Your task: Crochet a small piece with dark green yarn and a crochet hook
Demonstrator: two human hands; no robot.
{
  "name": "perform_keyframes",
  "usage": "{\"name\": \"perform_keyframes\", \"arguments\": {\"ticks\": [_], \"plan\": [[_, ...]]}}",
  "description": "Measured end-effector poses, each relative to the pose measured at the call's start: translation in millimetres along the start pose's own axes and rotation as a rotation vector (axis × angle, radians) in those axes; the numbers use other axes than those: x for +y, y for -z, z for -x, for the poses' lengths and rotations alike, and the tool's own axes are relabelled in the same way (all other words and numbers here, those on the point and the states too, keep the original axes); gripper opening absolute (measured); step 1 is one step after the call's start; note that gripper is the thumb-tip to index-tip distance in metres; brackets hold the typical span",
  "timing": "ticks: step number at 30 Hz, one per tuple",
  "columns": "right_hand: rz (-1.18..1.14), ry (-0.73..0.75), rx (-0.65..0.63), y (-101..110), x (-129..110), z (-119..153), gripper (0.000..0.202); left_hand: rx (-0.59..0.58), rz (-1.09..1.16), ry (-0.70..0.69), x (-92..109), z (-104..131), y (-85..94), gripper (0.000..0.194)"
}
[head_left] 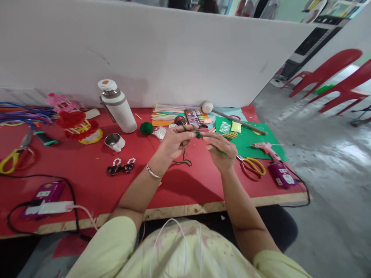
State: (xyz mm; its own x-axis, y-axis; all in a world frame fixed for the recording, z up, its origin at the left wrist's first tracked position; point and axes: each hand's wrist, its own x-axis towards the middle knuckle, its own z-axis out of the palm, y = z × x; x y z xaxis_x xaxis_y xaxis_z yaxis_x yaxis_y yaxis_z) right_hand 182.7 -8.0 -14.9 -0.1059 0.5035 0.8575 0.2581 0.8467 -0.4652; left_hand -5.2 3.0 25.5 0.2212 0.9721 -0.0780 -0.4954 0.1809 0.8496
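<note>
Over the red table, my left hand (pixel 177 142) pinches a small piece of dark green yarn work (pixel 198 134), with a strand running over its fingers. My right hand (pixel 220 150) meets it from the other side, closed around a slim green crochet hook (pixel 222 152) whose tip is hidden at the yarn. Loose green yarn (pixel 185 161) trails on the table below my hands. The ball of green yarn (pixel 146 128) lies to the left, beside a bag of white beads (pixel 159 133). Behind my hands a phone (pixel 192 118) leans with its screen lit.
A white thermos (pixel 120 110) and a metal cup (pixel 115 142) stand left, near beaded bows (pixel 121 167). Scissors (pixel 251 168) and a pink glue gun (pixel 268 148) lie right, by green foam sheet (pixel 246 143). Cables and a purple box (pixel 48 193) occupy the left front.
</note>
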Motion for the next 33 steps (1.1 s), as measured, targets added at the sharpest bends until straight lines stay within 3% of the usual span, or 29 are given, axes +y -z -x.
{"name": "perform_keyframes", "arguments": {"ticks": [9,17,24,28,33], "plan": [[0.096,0.095,-0.134,15.4,2.5,0.6,0.031,0.006,-0.097,-0.064,-2.6,-0.3,1.7,0.027],[0.176,0.187,0.003,1.3,-1.3,5.3,0.023,0.018,-0.002,-0.004,-7.0,-1.7,-0.9,0.030],[0.177,0.264,-0.064,5.1,-4.1,-1.4,0.036,0.067,-0.087,-0.077,-1.9,-0.7,0.2,0.024],[0.214,0.229,-0.088,8.7,-6.9,-0.1,0.029,0.026,-0.128,-0.113,-1.2,1.1,1.3,0.022],[0.231,0.189,-0.022,3.3,-9.5,-0.2,0.014,-0.021,-0.067,-0.078,-2.2,1.7,3.4,0.028]]}}
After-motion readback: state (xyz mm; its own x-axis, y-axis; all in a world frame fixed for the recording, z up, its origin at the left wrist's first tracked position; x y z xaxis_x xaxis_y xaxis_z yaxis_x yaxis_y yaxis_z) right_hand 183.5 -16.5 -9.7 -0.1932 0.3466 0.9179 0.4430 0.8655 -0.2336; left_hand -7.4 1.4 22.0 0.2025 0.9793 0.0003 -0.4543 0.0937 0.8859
